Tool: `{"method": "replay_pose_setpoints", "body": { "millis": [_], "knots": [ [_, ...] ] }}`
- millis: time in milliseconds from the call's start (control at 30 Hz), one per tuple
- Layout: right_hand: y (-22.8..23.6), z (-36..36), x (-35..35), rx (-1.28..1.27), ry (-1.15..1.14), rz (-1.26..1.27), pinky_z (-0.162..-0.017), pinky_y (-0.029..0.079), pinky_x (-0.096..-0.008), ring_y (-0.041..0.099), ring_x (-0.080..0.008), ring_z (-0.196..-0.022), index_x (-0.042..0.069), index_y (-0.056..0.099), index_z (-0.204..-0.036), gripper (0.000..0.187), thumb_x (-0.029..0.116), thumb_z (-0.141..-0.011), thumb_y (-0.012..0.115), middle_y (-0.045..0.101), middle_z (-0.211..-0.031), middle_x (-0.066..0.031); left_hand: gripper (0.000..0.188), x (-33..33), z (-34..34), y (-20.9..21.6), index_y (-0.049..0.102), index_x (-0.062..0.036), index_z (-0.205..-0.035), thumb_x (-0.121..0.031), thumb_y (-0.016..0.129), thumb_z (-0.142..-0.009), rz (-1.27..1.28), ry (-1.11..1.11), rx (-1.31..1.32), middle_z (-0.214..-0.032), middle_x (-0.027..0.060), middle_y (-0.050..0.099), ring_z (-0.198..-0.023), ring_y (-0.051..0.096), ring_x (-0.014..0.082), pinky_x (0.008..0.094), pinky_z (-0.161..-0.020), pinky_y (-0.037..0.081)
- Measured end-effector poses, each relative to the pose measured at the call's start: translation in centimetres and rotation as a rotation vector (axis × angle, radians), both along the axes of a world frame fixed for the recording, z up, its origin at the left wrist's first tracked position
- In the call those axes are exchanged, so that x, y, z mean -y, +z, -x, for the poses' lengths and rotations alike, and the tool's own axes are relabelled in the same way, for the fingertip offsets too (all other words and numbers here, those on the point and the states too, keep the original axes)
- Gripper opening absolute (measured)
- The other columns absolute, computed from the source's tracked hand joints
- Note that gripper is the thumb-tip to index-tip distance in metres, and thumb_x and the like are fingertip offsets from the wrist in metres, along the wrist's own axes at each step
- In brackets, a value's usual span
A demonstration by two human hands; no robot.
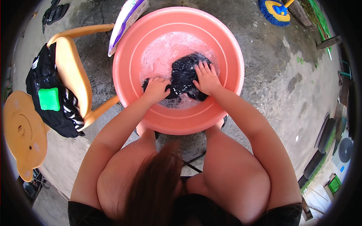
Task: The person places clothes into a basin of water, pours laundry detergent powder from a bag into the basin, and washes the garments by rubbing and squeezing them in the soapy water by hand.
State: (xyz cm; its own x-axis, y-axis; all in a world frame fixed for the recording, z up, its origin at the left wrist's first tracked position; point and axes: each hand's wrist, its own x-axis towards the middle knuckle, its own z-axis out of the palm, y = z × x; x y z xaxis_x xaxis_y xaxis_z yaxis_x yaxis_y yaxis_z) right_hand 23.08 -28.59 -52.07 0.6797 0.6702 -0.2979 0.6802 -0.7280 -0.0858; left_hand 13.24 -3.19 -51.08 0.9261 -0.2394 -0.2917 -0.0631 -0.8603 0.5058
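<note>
A wet black garment (184,73) lies bunched in soapy water inside a large pink basin (126,81). At the garment's left end, my left hand (156,90) is curled round a fold of the cloth, its fingertips partly hidden. My right hand (206,79) rests on the garment's right side with fingers spread, pressing on it. White suds cling to the cloth and float around it. What kind of garment it is cannot be made out.
Left of the basin stands a small yellow-orange chair (73,75) with black clothing (56,118) draped over it and a green soap bar (49,99) on top. A white-and-purple packet (126,22) leans at the basin's rim. A blue-and-yellow brush head (275,12) lies far right.
</note>
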Motion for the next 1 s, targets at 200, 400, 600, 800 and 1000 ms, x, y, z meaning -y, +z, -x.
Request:
{"method": "replay_pose_setpoints", "body": {
  "millis": [200, 400, 600, 800, 1000],
  "knots": [
    [0.1, 0.4, 0.2, -0.135, 0.13, -0.166, -0.116, 0.013, -0.0531, 0.026, -0.0297, -0.143, 0.004, 0.033, -0.146, 0.068, 0.043, -0.093, 0.049, 0.037, -0.149, -0.0156, 0.028, 0.4, -0.2, 0.2, 0.065, -0.0088, -0.103, -0.02, 0.068, -0.077, 0.003, 0.007, -0.023, -0.105, 0.0107, 0.062, -0.109, 0.054, 0.0301, 0.0431, -0.095, 0.038],
    [0.3, 0.6, 0.2, -0.17, 0.35, -0.249, -0.116, 0.013, -0.0527, 0.032, -0.0288, -0.14, 0.002, 0.035, -0.144, 0.066, 0.043, -0.094, 0.047, 0.04, -0.147, -0.0152, 0.029, 0.1, -0.2, 0.3, 0.065, -0.0087, -0.103, -0.02, 0.068, -0.077, 0.008, 0.016, -0.016, -0.105, 0.0105, 0.062, -0.107, 0.054, 0.0302, 0.0437, -0.094, 0.038],
    [0.3, -0.1, 0.2, -0.002, -0.06, -0.151, -0.114, 0.017, -0.0542, 0.039, -0.0278, -0.137, 0.001, 0.041, -0.14, 0.062, 0.04, -0.092, 0.05, 0.046, -0.143, -0.0162, 0.03, -0.1, 0.0, -0.2, 0.065, -0.0085, -0.103, -0.02, 0.068, -0.076, 0.016, 0.01, -0.009, -0.103, 0.0108, 0.061, -0.107, 0.054, 0.0304, 0.0439, -0.094, 0.038],
    [0.1, -0.9, 0.4, -0.051, -0.141, -0.102, -0.113, 0.022, -0.0509, 0.039, -0.0266, -0.136, 0.003, 0.042, -0.14, 0.061, 0.036, -0.091, 0.053, 0.047, -0.143, -0.0142, 0.029, 0.5, -0.4, -0.1, 0.064, -0.0084, -0.102, -0.02, 0.068, -0.076, 0.016, -0.01, -0.001, -0.102, 0.0108, 0.061, -0.107, 0.054, 0.0303, 0.0437, -0.094, 0.039],
    [0.4, 0.6, 0.2, -0.213, 0.344, -0.346, -0.112, 0.021, -0.0545, 0.042, -0.0273, -0.134, 0.003, 0.043, -0.139, 0.057, 0.032, -0.091, 0.053, 0.05, -0.14, -0.0141, 0.029, 0.1, -0.2, 0.2, 0.064, -0.0086, -0.103, -0.021, 0.068, -0.077, 0.005, 0.007, -0.03, -0.102, 0.0106, 0.061, -0.106, 0.054, 0.0303, 0.0438, -0.094, 0.039]
  ]
}}
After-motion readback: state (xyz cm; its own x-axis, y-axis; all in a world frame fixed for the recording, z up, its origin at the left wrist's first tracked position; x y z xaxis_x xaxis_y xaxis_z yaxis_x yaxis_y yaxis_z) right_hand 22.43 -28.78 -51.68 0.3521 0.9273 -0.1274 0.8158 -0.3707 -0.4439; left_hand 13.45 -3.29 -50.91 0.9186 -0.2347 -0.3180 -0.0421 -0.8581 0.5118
